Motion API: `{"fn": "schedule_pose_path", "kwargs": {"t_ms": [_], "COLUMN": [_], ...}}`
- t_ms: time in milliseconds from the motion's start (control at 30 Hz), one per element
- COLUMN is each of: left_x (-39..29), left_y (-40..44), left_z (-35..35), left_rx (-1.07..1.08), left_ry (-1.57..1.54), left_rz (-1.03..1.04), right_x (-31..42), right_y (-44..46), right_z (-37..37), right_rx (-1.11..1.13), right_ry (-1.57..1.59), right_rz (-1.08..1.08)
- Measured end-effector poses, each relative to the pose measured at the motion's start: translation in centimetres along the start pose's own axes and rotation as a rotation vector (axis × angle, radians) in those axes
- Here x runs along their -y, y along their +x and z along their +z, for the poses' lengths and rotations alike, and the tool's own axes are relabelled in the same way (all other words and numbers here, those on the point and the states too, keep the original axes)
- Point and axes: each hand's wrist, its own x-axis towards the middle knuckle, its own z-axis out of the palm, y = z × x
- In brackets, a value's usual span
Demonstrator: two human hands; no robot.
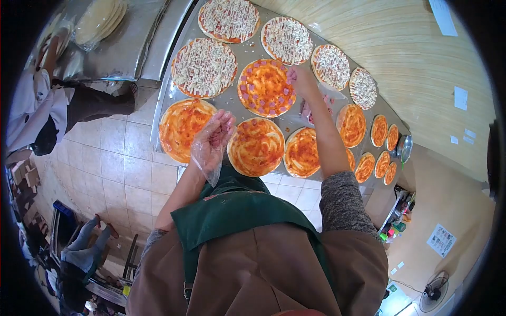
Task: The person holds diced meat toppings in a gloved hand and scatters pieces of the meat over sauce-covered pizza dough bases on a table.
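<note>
My left hand [212,138], in a clear plastic glove, is cupped around pink ham pieces [220,131] beside the sauced pizza base at the left. My right hand [301,80] is at the upper right edge of a sauced pizza [266,88] with ham cubes scattered over it, mostly round its edge; pink ham shows at its closed fingertips. Below that pizza lies a base with only sauce visible [255,147]. A clear bag with ham [318,108] rests on the metal table, partly behind my right forearm.
Pizzas with white topping [204,68] line the metal table's [246,53] far side; smaller sauced bases [379,130] and a metal bowl [405,148] are at the right. A person [60,108] stands at the left near bagged flat bases [100,23]. Another person [79,255] is lower left.
</note>
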Motion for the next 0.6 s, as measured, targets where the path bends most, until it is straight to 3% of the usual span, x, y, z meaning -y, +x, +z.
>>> {"fn": "schedule_pose_path", "kwargs": {"t_ms": [300,400,500,600], "left_x": [0.0,0.0,-0.2,-0.3], "left_y": [0.0,0.1,0.0,0.0], "left_z": [0.0,-0.3,-0.3,-0.4], "left_rx": [0.008,0.022,0.014,0.009], "left_ry": [-0.027,-0.044,-0.047,-0.047], "left_rz": [0.006,0.013,0.019,0.015], "right_x": [0.5,1.0,0.4,-0.6], "right_y": [2.0,1.4,0.0,-1.4], "right_z": [0.8,0.2,-0.2,0.5], "right_rx": [-0.013,-0.049,0.019,0.036], "right_ry": [-0.275,0.037,-0.166,-0.091], "right_rz": [-0.236,-0.047,-0.03,-0.042]}}
